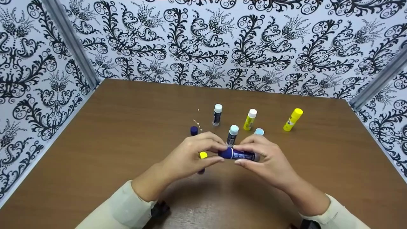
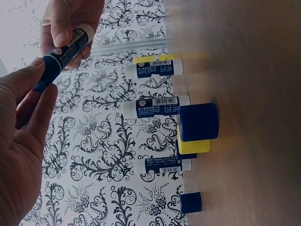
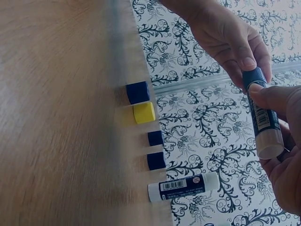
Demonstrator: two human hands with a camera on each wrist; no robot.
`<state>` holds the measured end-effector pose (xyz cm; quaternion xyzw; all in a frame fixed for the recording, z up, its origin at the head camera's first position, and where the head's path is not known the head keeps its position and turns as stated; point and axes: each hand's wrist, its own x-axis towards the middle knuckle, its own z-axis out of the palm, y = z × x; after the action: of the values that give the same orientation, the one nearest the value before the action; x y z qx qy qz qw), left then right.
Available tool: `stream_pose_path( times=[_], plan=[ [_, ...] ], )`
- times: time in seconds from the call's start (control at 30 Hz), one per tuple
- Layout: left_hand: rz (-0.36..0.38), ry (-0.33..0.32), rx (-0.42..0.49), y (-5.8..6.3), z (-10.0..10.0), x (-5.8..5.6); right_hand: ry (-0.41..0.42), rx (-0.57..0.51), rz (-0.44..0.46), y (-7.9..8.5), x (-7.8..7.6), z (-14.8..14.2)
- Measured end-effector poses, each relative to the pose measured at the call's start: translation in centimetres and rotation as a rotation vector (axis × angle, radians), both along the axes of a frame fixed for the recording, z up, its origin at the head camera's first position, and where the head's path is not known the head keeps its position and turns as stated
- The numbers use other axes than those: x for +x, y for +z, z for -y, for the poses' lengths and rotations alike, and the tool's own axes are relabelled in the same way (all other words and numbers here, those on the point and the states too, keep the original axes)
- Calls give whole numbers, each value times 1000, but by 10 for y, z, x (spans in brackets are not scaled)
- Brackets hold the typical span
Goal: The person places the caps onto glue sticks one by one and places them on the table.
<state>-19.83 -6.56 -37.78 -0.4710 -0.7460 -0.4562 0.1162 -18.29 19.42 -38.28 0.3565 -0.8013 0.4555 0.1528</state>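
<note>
Both hands hold one navy glue stick (image 1: pixel 243 155) level above the table. My left hand (image 1: pixel 187 156) pinches its dark blue cap (image 1: pixel 226 153) between thumb and fingers. Around the label and the pale end, the fingers and thumb of my right hand (image 1: pixel 270 157) grip the body. In the right wrist view the white base (image 3: pixel 270 145) of this stick points towards the camera. The cap sits against the body at a thin white ring. Beyond the hands stands a navy glue stick with a pale top (image 1: pixel 233 135), and a pale-topped one (image 1: pixel 259 131) is partly hidden by the right hand.
Farther back stand a navy stick with a pale top (image 1: pixel 217 114), a yellow stick with a white top (image 1: pixel 250 119) and a yellow-capped yellow stick (image 1: pixel 293 120). Loose caps, one yellow (image 3: pixel 144 113) and several blue (image 3: pixel 137 93), stand on the brown table (image 1: pixel 143 111). White crumbs (image 1: pixel 197 123) lie nearby.
</note>
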Motion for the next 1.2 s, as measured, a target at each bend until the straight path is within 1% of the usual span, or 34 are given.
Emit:
stream_pose_path(
  times=[0.2, 0.5, 0.67, 0.8, 0.97, 1.2],
  plan=[
    [19, 10, -1, -1, 0, 0, -1, 0, -1, 0, 0, 0],
    [7, 12, 34, -5, -3, -1, -15, 22, -18, -3, -1, 1],
    [24, 37, 35, -6, -5, 0, -39, 31, -35, -5, -2, 2],
    [34, 47, 43, -9, -6, -1, -56, 45, -54, -6, -4, 2],
    [74, 65, 44, -11, -8, -1, -68, 73, -54, -7, -4, 2],
    [75, 62, 38, -12, -9, -1, -67, 97, -55, -6, -5, 0]
  ],
)
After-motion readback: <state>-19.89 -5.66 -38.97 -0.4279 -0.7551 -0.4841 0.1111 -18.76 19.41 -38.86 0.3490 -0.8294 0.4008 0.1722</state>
